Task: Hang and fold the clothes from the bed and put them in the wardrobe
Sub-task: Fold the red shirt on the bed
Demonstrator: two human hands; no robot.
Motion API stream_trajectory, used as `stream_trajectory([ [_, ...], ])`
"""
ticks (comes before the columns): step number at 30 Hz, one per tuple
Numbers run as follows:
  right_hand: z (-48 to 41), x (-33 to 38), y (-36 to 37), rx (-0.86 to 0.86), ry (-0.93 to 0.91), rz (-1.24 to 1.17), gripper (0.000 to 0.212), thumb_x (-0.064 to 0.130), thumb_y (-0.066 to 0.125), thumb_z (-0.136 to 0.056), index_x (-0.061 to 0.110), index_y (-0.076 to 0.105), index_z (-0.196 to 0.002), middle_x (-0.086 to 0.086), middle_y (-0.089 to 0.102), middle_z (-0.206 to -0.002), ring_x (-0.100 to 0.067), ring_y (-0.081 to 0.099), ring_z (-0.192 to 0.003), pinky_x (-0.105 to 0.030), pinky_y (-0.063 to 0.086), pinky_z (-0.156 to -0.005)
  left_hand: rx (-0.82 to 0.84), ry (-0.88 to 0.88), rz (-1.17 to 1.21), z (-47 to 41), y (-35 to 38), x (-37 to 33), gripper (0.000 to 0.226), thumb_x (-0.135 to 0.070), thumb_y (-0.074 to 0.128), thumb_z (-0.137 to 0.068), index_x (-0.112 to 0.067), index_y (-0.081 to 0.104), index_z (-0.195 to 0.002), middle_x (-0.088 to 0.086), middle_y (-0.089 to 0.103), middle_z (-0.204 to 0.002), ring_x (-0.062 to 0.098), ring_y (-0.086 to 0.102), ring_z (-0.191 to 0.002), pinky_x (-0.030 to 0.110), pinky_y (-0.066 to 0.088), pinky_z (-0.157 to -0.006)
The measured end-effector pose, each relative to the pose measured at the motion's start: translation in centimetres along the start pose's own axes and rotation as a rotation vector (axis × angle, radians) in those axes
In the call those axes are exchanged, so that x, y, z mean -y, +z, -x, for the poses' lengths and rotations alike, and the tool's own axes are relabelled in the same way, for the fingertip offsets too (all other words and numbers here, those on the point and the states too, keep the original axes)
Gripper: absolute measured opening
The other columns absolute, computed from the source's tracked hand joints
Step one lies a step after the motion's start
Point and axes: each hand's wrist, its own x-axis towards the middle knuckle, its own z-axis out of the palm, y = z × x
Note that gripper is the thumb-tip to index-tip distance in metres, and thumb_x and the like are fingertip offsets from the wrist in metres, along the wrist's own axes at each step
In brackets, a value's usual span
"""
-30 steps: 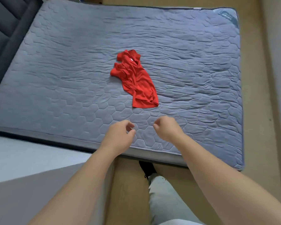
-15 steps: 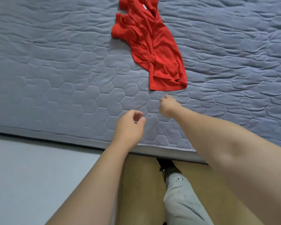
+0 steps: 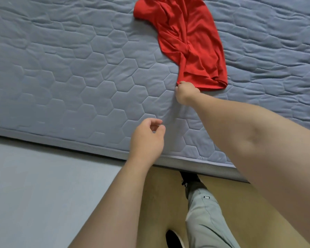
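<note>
Shirt (image 3: 188,42) hem taken at its near-left corner

The red shirt is laid crumpled on the bed (image 3: 70,77), its long axis running far-left to near-right, hem toward the person. The right hand (image 3: 185,93) is stretched forward, fingers curled on the hem corner, which was not yet reached half a second ago. The left hand (image 3: 147,138) is held loosely curled and empty above the bed's near edge.

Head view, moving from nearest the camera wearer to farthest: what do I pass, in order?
Trouser leg → mattress edge → left hand, holding nothing → right hand, with its grip on the hem → red shirt.
</note>
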Motion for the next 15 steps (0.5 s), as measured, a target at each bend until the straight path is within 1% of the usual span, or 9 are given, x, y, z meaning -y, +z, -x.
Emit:
stream_trajectory([
  [2,1.8,0.0,-1.0,-0.057,-0.043,-0.118,0.038,0.025,0.035,-0.106,0.002,0.059,-0.124,-0.021,0.057,-0.135,-0.037,0.053,-0.126,-0.039,0.042,-0.103,-0.004,0.002,0.015,-0.1,0.2,-0.6,0.009,-0.022,0.061,-0.097,-0.026,0.066,-0.103,-0.004,0.070,-0.101,0.018,0.070,-0.096,0.036,0.056,-0.081],
  [3,3.2,-0.1,-1.6,-0.079,-0.079,-0.171,0.036,0.022,0.035,-0.107,0.001,0.063,-0.112,-0.023,0.062,-0.125,-0.037,0.057,-0.116,-0.038,0.043,-0.095,-0.004,0.009,0.019,0.0,0.3,-0.9,0.010,-0.021,0.061,-0.097,-0.025,0.066,-0.104,-0.004,0.070,-0.101,0.018,0.070,-0.096,0.036,0.056,-0.082],
  [5,6.6,-0.4,-3.0,-0.133,-0.140,-0.257,0.032,0.018,0.037,-0.106,0.008,0.057,-0.084,-0.023,0.063,-0.101,-0.035,0.056,-0.095,-0.038,0.039,-0.081,0.007,0.040,0.001,0.4,0.8,-1.6,0.012,-0.019,0.063,-0.095,-0.026,0.063,-0.105,-0.007,0.069,-0.100,0.011,0.068,-0.089,0.031,0.054,-0.080],
  [6,8.5,-0.5,-3.7,-0.154,-0.160,-0.321,0.032,0.017,0.038,-0.106,0.007,0.054,-0.079,-0.021,0.061,-0.094,-0.035,0.054,-0.090,-0.039,0.039,-0.079,0.014,0.059,-0.019,0.7,1.0,-2.0,0.015,-0.018,0.064,-0.094,-0.027,0.062,-0.106,-0.010,0.067,-0.098,0.006,0.066,-0.084,0.028,0.052,-0.078],
  [7,10.5,-0.5,-4.6,-0.170,-0.174,-0.391,0.032,0.016,0.039,-0.106,0.001,0.056,-0.083,-0.022,0.062,-0.095,-0.037,0.055,-0.091,-0.042,0.042,-0.083,0.020,0.070,-0.037,1.1,1.2,-2.4,0.019,-0.016,0.066,-0.093,-0.026,0.060,-0.109,-0.012,0.066,-0.097,0.002,0.063,-0.081,0.027,0.051,-0.078],
  [9,14.5,-0.6,-6.6,-0.226,-0.223,-0.513,0.034,0.014,0.041,-0.106,-0.011,0.063,-0.103,-0.026,0.066,-0.111,-0.038,0.057,-0.107,-0.043,0.040,-0.096,0.031,0.073,-0.062,2.2,1.3,-3.2,0.030,-0.016,0.070,-0.091,-0.024,0.057,-0.116,-0.009,0.065,-0.103,0.003,0.062,-0.080,0.029,0.052,-0.082],
  [10,16.5,-0.5,-7.6,-0.255,-0.250,-0.558,0.033,0.013,0.043,-0.106,-0.011,0.065,-0.110,-0.023,0.067,-0.119,-0.035,0.057,-0.115,-0.036,0.038,-0.101,0.028,0.077,-0.070,2.7,1.3,-3.8,0.038,-0.018,0.073,-0.089,-0.022,0.055,-0.122,-0.006,0.064,-0.109,0.007,0.063,-0.082,0.031,0.053,-0.084],
  [12,20.5,0.1,-9.8,-0.283,-0.292,-0.643,0.031,0.012,0.045,-0.106,-0.003,0.068,-0.119,-0.013,0.065,-0.129,-0.024,0.055,-0.124,-0.022,0.035,-0.104,-0.012,0.104,-0.077,4.1,1.3,-5.1,0.059,-0.024,0.078,-0.085,-0.021,0.048,-0.136,-0.002,0.060,-0.122,0.014,0.064,-0.093,0.037,0.054,-0.089],
  [15,26.1,1.6,-12.7,-0.267,-0.399,-0.684,0.030,0.011,0.045,-0.106,0.000,0.068,-0.122,-0.008,0.063,-0.130,-0.017,0.054,-0.124,-0.025,0.037,-0.109,-0.091,0.211,-0.025,6.1,1.0,-7.9,0.087,-0.028,0.085,-0.079,-0.018,0.034,-0.150,0.005,0.056,-0.134,0.025,0.062,-0.114,0.047,0.051,-0.099],
])
